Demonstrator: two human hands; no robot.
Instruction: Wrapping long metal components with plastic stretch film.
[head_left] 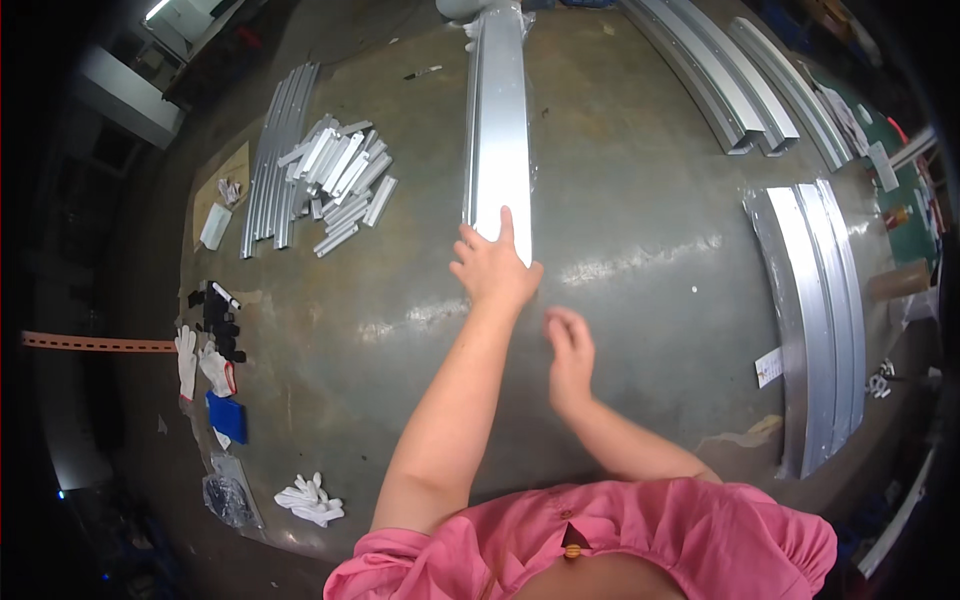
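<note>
A long silver metal profile (505,130) runs from the middle of the work surface away toward the far edge, with clear plastic film showing along its sides. My left hand (495,272) lies over its near end, fingers spread, the forefinger stretched along the shiny face. Just right of that end, my right hand (571,365) hovers apart from the profile, its fingers loosely bent and nothing visible in them.
Left lie a pile of short metal pieces (345,165), long thin profiles (280,150), work gloves (310,500) and a blue box (227,417). Right are film-wrapped profiles (815,320) with a paper tag (768,367); more channels (715,75) lie behind. A knife-like tool (423,72) lies far off.
</note>
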